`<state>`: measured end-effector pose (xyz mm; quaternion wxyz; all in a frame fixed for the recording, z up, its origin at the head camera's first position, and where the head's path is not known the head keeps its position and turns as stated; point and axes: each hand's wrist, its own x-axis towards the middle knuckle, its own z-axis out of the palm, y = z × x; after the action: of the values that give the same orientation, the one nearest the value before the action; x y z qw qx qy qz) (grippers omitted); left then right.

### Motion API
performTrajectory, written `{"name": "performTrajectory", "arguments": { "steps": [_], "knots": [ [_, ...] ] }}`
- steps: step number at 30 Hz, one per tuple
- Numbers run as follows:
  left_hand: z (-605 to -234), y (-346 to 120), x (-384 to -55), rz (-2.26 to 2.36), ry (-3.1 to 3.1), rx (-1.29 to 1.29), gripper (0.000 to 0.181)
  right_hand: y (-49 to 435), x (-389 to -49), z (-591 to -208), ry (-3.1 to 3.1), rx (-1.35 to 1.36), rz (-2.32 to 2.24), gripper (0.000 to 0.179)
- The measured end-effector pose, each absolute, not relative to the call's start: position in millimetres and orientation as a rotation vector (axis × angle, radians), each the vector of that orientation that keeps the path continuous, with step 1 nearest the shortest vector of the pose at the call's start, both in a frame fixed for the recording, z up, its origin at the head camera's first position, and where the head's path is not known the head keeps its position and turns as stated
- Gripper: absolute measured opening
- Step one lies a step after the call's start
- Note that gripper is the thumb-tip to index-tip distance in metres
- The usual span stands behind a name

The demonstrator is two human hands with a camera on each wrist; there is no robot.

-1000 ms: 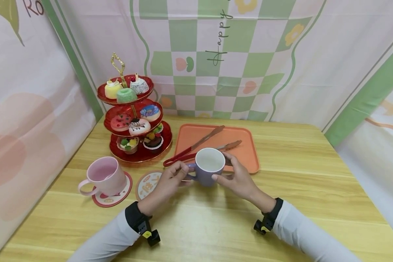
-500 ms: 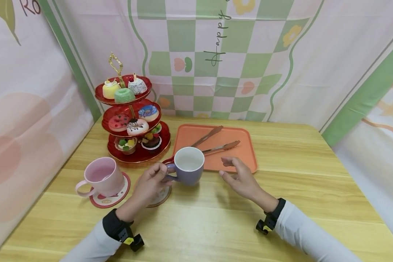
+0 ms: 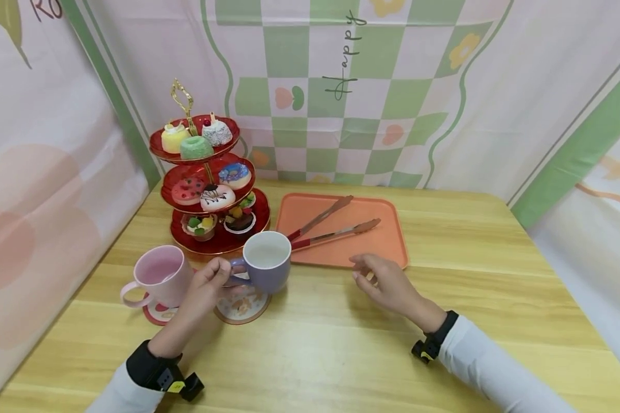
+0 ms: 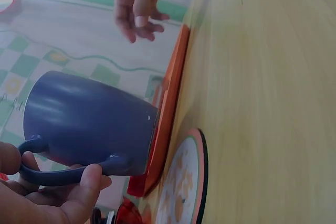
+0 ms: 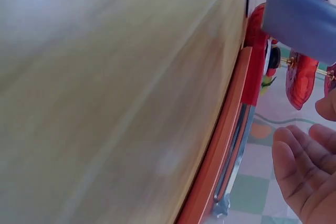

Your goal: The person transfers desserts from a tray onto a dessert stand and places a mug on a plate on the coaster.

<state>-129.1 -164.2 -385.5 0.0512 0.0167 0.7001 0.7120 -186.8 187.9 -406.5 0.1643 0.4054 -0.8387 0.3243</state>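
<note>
My left hand pinches the handle of a purple-blue mug, which is white inside. In the left wrist view, thumb and fingers curl round the mug's handle, and its base hangs over a round printed coaster. Seen from the head, the mug overlaps the back right part of that coaster. My right hand hovers over the table to the right of the mug, apart from it, fingers loosely bent and holding nothing. Its relaxed fingers also show in the right wrist view.
Left of the mug, a pink mug stands on a red-rimmed coaster. Behind is a three-tier red stand with cakes, doughnuts and tarts. Red-handled tongs lie spread on an orange tray at the back.
The purple-blue mug has moved left in my left hand, from the front of the tray to above the coaster. My right hand has let go of the mug and stayed on the right.
</note>
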Motion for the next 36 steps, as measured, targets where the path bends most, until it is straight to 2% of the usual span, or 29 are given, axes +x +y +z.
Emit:
{"name": "performTrajectory", "arguments": {
  "steps": [8, 22, 36],
  "knots": [
    [-387.0, -175.7, -119.5, 2.175, 2.208, 0.093, 0.027, 196.6, -188.7, -410.4, -2.397, 1.197, 0.732, 0.018],
    [-398.3, -189.3, -110.1, 2.197, 2.269, -0.039, 0.027, 198.7, -190.4, -410.2, -2.388, 1.217, 0.680, 0.017],
    [-392.5, -196.8, -104.0, 2.111, 2.243, -0.090, 0.028, 201.3, -188.7, -404.0, -2.399, 1.225, 0.633, 0.015]
  ]
}}
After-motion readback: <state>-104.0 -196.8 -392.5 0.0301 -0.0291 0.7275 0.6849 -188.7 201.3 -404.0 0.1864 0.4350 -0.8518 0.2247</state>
